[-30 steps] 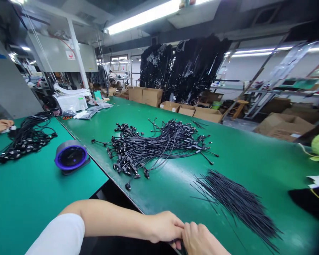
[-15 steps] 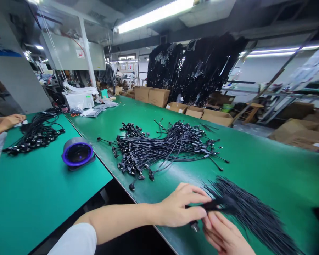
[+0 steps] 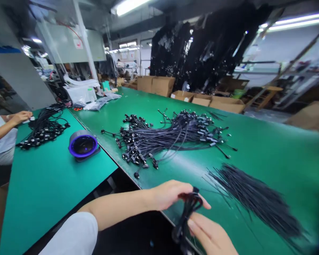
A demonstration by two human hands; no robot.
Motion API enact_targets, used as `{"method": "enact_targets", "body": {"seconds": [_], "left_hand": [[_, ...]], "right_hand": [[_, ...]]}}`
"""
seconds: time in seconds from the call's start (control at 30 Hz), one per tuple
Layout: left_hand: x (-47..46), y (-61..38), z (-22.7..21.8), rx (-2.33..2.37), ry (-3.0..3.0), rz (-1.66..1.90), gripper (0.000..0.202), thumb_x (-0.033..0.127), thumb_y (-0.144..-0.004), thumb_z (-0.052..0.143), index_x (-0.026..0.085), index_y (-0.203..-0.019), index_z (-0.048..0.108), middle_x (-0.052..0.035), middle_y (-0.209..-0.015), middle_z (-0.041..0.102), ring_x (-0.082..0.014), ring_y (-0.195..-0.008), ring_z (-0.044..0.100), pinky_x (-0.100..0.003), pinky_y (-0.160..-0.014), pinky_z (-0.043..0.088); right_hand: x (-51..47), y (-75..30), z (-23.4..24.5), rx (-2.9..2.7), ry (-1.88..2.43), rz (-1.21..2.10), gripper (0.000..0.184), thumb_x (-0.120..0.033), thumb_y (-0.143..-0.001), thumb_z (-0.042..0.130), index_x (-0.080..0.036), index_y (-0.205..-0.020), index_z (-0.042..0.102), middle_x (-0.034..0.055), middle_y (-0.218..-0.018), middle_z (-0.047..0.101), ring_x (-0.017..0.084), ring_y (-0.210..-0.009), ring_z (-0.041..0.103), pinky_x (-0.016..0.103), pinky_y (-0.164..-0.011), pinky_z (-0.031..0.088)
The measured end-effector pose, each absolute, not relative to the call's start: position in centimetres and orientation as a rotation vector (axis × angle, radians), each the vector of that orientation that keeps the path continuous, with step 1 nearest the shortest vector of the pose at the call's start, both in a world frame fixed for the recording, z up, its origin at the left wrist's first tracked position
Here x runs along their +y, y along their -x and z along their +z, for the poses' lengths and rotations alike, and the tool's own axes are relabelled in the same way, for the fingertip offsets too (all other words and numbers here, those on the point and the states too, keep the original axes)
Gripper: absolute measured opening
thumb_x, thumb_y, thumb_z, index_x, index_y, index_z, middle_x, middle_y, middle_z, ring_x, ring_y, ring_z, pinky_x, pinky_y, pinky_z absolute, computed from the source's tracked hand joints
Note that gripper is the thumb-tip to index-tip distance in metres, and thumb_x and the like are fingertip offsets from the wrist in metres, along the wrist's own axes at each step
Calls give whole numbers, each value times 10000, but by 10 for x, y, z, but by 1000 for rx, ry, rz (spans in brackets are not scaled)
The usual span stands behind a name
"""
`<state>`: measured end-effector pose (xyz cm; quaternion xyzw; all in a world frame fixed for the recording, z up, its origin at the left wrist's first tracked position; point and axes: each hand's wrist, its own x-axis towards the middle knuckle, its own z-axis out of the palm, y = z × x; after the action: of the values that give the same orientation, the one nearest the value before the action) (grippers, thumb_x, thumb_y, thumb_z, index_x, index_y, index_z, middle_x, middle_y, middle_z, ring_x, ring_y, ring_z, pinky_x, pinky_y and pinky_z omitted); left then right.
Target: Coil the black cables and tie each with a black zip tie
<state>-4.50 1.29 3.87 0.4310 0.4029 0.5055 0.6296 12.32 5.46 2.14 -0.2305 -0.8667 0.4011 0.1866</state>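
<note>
My left hand (image 3: 172, 194) pinches the top of a folded black cable bundle (image 3: 186, 216) at the near edge of the green table (image 3: 268, 152). Below it, my right hand (image 3: 211, 237) grips the same bundle, which hangs down over the edge. A heap of thin black ties (image 3: 255, 198) lies just right of my hands. Farther back spreads a large pile of black cables with connectors (image 3: 170, 138).
A round grey and purple device (image 3: 83, 145) sits on the left table (image 3: 48, 187). Another person's arm (image 3: 7, 122) works at a second cable pile (image 3: 44, 127). Cardboard boxes (image 3: 196, 95) and hanging black cables (image 3: 202, 49) line the far side.
My hands rose from the table edge to the tie heap, then drew back; the cable bundle now hangs looped between them. The camera tilted slightly down and left.
</note>
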Motion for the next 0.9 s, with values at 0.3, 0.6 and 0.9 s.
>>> {"method": "enact_targets", "body": {"seconds": [0.3,0.6,0.9], "left_hand": [[-4,29,18,1289,-1066,1280,449,373,-789,695,208,-1200,618,-84,-1228,562,-215,-1111,518,-316,-968,414],[9,21,9,1160,-1173,1225,344,377,-905,551,168,-1167,626,-95,-1086,683,-209,-1034,610,-343,-991,422],[19,-12,-4,1095,-1405,653,357,427,-901,510,156,-1067,672,-83,-913,699,-200,-847,643,-325,-829,505]], "right_hand": [[70,-134,40,-2185,945,1087,377,-409,-910,403,-192,-606,458,-3,-623,491,134,-629,458,256,-601,342],[69,-138,-3,-1582,838,2319,586,-705,-853,416,-198,-561,402,-103,-461,165,56,-396,110,211,-380,138],[61,-181,-4,-1721,1001,1598,539,-635,-928,349,-168,-1022,600,42,-793,603,156,-720,583,310,-737,488]]}}
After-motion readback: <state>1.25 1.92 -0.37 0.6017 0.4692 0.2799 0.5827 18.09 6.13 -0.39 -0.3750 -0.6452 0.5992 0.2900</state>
